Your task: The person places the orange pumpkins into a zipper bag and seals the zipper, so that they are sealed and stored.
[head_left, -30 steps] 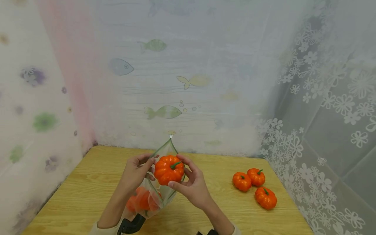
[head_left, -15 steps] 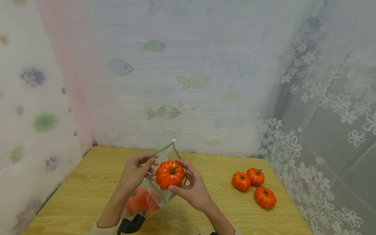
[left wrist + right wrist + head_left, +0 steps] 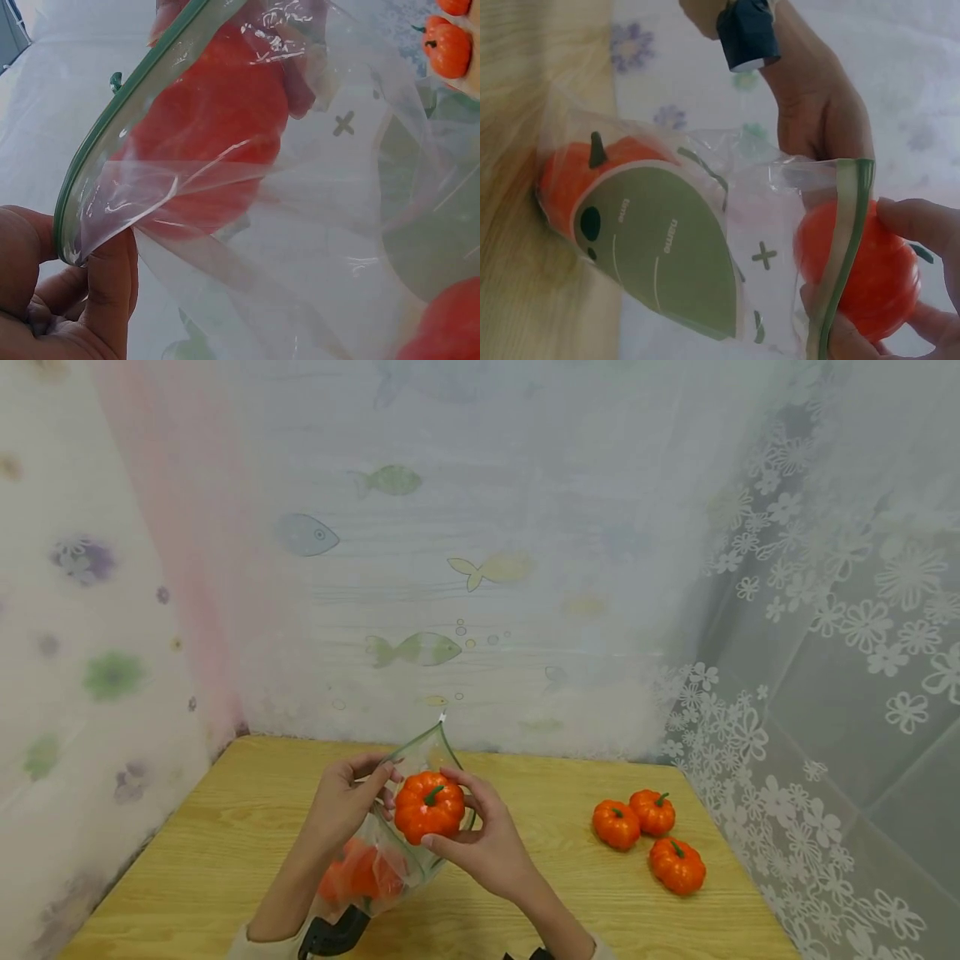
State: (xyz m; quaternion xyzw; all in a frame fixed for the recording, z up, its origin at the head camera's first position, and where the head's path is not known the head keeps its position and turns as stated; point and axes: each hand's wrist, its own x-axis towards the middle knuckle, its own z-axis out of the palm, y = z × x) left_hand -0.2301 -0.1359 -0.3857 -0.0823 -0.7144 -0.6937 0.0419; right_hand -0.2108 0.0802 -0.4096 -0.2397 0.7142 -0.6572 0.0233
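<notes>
Pumpkin (image 3: 430,810), head view: my right grip (image 3: 489,843) is clasping it at the mouth of the clear bag (image 3: 390,837); I'm judging this as loading.
Green rim (image 3: 96,126), left wrist view: my left grip (image 3: 97,304) is pinching here.
Bag mouth, right wrist view: pumpkin is straddling; I'm reckoning on pushing deeper, then releasing.

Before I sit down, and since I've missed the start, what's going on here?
A person's left hand pinches a clear zip bag near its rim, with at least one orange pumpkin inside. The right hand grips another pumpkin in the bag's open mouth, not yet fully in. Three more pumpkins rest on the wooden table.
</notes>
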